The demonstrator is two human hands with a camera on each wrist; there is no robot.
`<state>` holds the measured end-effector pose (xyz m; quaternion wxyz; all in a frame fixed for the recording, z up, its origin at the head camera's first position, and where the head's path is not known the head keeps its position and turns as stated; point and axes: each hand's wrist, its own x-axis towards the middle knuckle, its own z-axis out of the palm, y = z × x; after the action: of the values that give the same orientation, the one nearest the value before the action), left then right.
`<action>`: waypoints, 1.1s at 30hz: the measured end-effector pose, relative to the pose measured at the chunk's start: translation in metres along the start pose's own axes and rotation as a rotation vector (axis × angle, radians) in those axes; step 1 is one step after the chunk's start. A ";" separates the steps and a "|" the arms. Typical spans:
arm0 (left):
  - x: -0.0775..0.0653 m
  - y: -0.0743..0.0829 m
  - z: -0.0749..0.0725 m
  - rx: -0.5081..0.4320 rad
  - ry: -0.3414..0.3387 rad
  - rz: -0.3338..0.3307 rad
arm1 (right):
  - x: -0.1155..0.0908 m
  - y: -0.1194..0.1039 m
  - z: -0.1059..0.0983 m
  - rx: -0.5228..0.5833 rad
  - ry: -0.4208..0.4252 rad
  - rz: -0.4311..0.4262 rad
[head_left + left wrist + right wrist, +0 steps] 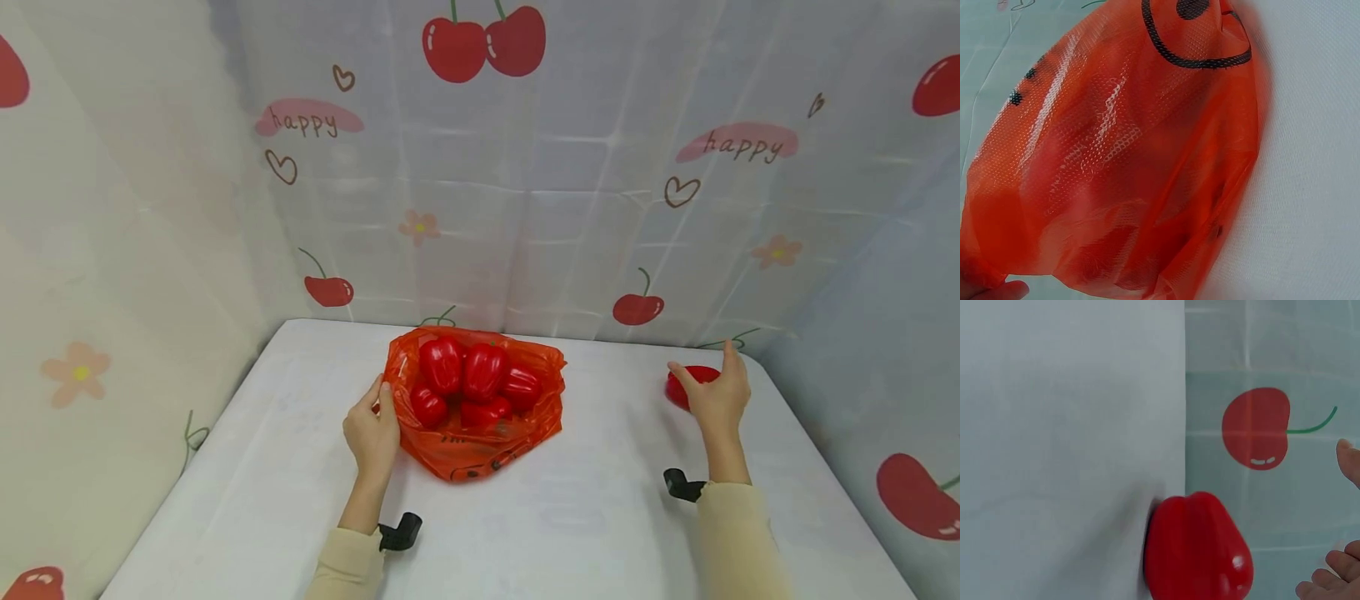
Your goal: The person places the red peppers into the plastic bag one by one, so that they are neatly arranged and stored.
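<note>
An orange-red plastic bag [465, 462] lies with its mouth spread, and several red bell peppers [484, 372] show inside it. At the bag's left rim, my left hand [375, 435] pinches the plastic between thumb and fingers. In the left wrist view a fingertip [1013, 290] shows at the bag's edge, and the bag's side [1116, 144] fills most of the picture. Over at the right, a single red bell pepper [681, 388] sits on the table. My right hand [716, 400] hovers at this pepper [1197, 550], its thumb and fingers spread wide apart.
The white table [585, 517] backs onto a pale curtain [525, 250] printed with cherries, hearts and flowers. More of this curtain hangs along the left and right sides. A black strap mount [401, 532] is on the left wrist, another mount [681, 485] on the right.
</note>
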<state>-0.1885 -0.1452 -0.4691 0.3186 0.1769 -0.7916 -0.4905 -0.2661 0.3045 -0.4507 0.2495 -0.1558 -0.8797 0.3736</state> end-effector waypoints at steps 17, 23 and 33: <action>-0.001 0.000 -0.001 -0.007 -0.010 0.006 | 0.017 0.054 -0.004 -0.070 -0.141 0.218; -0.001 0.000 -0.001 -0.007 -0.004 0.006 | 0.016 0.067 0.003 -0.084 -0.216 0.279; -0.001 -0.001 0.001 -0.015 -0.024 0.006 | 0.008 0.073 0.011 0.025 -0.192 0.311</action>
<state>-0.1888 -0.1448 -0.4708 0.3120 0.1662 -0.7921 -0.4976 -0.2724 0.3513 -0.5085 0.1058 -0.2503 -0.8601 0.4317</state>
